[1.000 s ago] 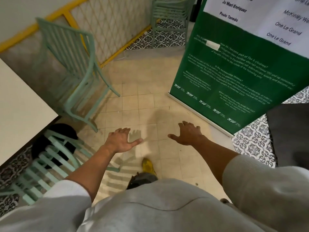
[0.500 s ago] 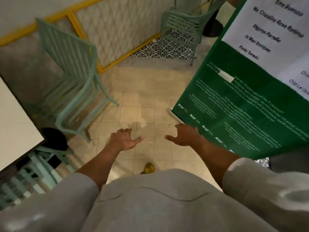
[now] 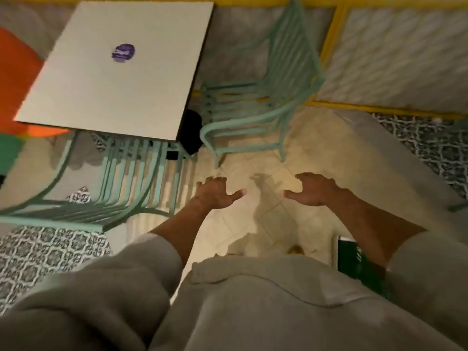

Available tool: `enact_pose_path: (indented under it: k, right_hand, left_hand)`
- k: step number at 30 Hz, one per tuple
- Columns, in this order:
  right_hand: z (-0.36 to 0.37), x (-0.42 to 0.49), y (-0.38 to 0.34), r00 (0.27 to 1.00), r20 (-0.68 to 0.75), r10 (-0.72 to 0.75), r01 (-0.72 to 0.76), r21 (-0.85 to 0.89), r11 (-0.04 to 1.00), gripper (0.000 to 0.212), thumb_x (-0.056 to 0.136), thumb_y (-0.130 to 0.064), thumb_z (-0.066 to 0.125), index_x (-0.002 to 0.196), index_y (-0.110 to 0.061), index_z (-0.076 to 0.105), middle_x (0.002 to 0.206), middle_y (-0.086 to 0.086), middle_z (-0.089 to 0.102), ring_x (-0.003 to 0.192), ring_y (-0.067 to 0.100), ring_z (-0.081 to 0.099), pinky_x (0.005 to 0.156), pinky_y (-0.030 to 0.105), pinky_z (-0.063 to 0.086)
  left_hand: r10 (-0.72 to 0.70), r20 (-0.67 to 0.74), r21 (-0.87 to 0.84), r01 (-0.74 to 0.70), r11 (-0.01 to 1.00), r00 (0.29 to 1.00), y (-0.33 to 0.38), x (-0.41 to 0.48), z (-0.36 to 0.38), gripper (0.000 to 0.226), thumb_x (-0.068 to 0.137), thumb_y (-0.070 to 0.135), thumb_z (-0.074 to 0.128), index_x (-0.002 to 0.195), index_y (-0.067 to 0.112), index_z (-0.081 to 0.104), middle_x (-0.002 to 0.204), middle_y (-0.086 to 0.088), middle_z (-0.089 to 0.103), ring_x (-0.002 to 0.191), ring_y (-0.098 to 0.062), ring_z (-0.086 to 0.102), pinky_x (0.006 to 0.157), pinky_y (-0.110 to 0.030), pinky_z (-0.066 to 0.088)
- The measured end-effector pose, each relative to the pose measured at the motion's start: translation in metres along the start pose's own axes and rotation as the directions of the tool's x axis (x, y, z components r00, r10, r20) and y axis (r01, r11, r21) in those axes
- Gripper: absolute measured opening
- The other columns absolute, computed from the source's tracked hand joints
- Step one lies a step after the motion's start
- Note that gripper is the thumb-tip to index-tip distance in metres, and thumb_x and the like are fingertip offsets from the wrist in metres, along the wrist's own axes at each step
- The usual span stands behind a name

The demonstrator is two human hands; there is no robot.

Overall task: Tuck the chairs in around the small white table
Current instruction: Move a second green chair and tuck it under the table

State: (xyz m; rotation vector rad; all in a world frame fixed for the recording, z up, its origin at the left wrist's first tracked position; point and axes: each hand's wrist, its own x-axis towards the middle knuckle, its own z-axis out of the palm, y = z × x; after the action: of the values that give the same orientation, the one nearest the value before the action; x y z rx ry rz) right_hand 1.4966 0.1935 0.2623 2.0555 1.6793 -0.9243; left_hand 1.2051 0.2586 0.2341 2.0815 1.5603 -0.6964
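White table, blurred purple sticker, perhaps a logo, unreadable

A small café or eatery seating corner, seen from above.

A square white table top with a round purple sticker at its middle has two mint-green slatted metal chairs drawn up to it, one partly under its near edge and one beside its right edge. The floor mixes plain cream tiles with black-and-white patterned tiles. A yellow-framed mesh partition closes off the back, and a rounded orange seat shows at the left edge. Matching furniture and decorative tiling suggest a public dining spot rather than a home.
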Motion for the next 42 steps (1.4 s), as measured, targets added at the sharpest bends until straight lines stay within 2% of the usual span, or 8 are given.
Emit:
enact_pose_path:
  k: [3, 7, 13, 21, 28, 32, 38, 42]
  right_hand:
    - [-0.046, 0.039, -0.002, 0.989, -0.023, -0.147, 0.143, -0.137, 0.98, 0.109, 0.086, -0.095, 0.045, 0.168, -0.024, 0.03, 0.174, 0.003, 0.03, 0.154, 0.034, 0.039, 0.122, 0.058, 0.032]
    - [-0.092, 0.087, -0.014, 0.951, -0.01, -0.31, 0.295, -0.277, 0.915, 0.112, 0.083, -0.097, 0.045, 0.166, -0.022, 0.035, 0.169, 0.007, 0.04, 0.147, 0.034, 0.048, 0.118, 0.055, 0.041]
    - [-0.147, 0.151, -0.033, 0.88, 0.042, -0.473, 0.445, -0.421, 0.791, 0.111, 0.083, -0.096, 0.046, 0.165, -0.021, 0.037, 0.167, 0.008, 0.043, 0.147, 0.032, 0.047, 0.117, 0.05, 0.042]
    - [-0.239, 0.247, -0.04, 0.854, 0.111, -0.508, 0.486, -0.521, 0.702, 0.114, 0.079, -0.101, 0.04, 0.164, -0.024, 0.037, 0.165, 0.005, 0.045, 0.145, 0.029, 0.048, 0.113, 0.051, 0.04]
    - [-0.318, 0.317, -0.023, 0.879, 0.123, -0.46, 0.447, -0.547, 0.708, 0.111, 0.085, -0.098, 0.039, 0.165, -0.02, 0.036, 0.17, 0.009, 0.037, 0.152, 0.034, 0.04, 0.12, 0.059, 0.032]
    - [-0.359, 0.364, -0.001, 0.869, 0.108, -0.483, 0.452, -0.568, 0.687, 0.111, 0.085, -0.098, 0.034, 0.162, -0.018, 0.04, 0.168, 0.011, 0.042, 0.15, 0.034, 0.043, 0.118, 0.058, 0.033]
    - [-0.423, 0.469, 0.043, 0.781, 0.175, -0.599, 0.551, -0.645, 0.53, 0.104, 0.089, -0.094, 0.028, 0.158, -0.018, 0.047, 0.161, 0.012, 0.049, 0.143, 0.035, 0.05, 0.115, 0.058, 0.038]
    - [-0.474, 0.535, 0.069, 0.679, 0.27, -0.683, 0.638, -0.677, 0.367, 0.1, 0.094, -0.091, 0.029, 0.157, -0.016, 0.048, 0.158, 0.014, 0.053, 0.14, 0.036, 0.053, 0.114, 0.057, 0.039]
  left_hand:
    - [-0.147, -0.022, -0.113, 0.144, 0.983, 0.989, 0.006, -0.013, -0.005, 0.113, 0.088, 0.096, 0.029, 0.164, 0.013, 0.038, 0.168, -0.009, 0.042, 0.156, -0.034, 0.033, 0.123, -0.062, 0.028]
    - [-0.291, -0.014, -0.19, 0.283, 0.94, 0.957, 0.016, -0.02, -0.014, 0.113, 0.088, 0.097, 0.027, 0.163, 0.013, 0.04, 0.167, -0.009, 0.043, 0.155, -0.033, 0.036, 0.121, -0.062, 0.029]
    - [-0.452, -0.045, -0.342, 0.411, 0.845, 0.891, 0.025, 0.021, -0.032, 0.106, 0.091, 0.094, 0.031, 0.157, 0.013, 0.047, 0.16, -0.01, 0.052, 0.147, -0.035, 0.046, 0.118, -0.062, 0.034]
    - [-0.524, 0.04, -0.486, 0.475, 0.733, 0.851, 0.041, 0.123, -0.089, 0.107, 0.09, 0.095, 0.03, 0.16, 0.014, 0.045, 0.161, -0.01, 0.051, 0.149, -0.035, 0.044, 0.118, -0.059, 0.035]
    - [-0.481, -0.031, -0.533, 0.393, 0.749, 0.876, 0.077, 0.21, -0.169, 0.093, 0.093, 0.091, 0.035, 0.158, 0.026, 0.049, 0.158, -0.004, 0.056, 0.143, -0.033, 0.051, 0.117, -0.06, 0.04]
    - [-0.483, -0.033, -0.578, 0.378, 0.723, 0.875, 0.11, 0.253, -0.204, 0.098, 0.091, 0.093, 0.033, 0.155, 0.021, 0.052, 0.157, -0.007, 0.057, 0.144, -0.033, 0.05, 0.115, -0.06, 0.042]
    - [-0.571, 0.015, -0.655, 0.44, 0.615, 0.821, 0.182, 0.324, -0.229, 0.112, 0.085, 0.101, 0.023, 0.158, 0.02, 0.049, 0.159, -0.006, 0.055, 0.144, -0.033, 0.052, 0.115, -0.063, 0.042]
    - [-0.694, 0.104, -0.73, 0.528, 0.434, 0.713, 0.248, 0.37, -0.248, 0.117, 0.084, 0.103, 0.021, 0.161, 0.018, 0.044, 0.163, -0.006, 0.051, 0.147, -0.033, 0.049, 0.116, -0.06, 0.04]
